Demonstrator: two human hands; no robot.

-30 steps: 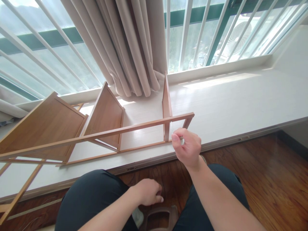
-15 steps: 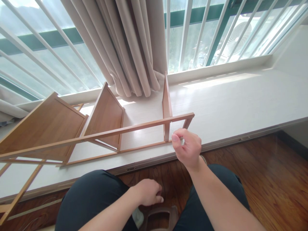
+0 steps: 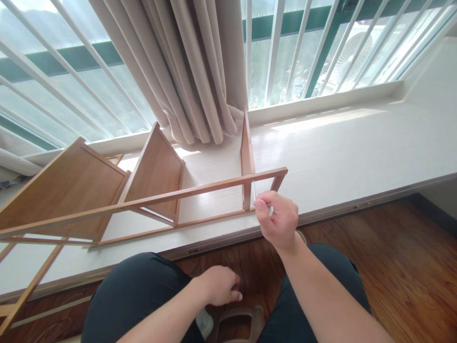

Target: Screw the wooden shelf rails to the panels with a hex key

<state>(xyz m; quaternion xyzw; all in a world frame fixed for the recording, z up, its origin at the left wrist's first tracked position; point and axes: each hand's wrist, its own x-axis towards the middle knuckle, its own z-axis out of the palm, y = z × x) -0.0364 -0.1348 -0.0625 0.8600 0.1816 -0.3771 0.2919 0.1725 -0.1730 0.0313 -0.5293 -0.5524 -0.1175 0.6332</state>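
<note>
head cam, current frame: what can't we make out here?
- Metal tool in the right hand: only a thin shaft shows; fingers hide the handle, and the tip at the wooden rack is too small.
- Left hand: fingertips curl under, so any contents are hidden.
- Dark object by the left hand: cut by the bottom edge.
- Rack's left end: cut by the left edge.

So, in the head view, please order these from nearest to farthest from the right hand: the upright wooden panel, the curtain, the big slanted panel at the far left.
From the right hand, which pinches a thin metal tool:
1. Upright wooden panel, just left of and above the hand.
2. Curtain, behind it, by the window.
3. Big slanted panel, at the far left.
</note>
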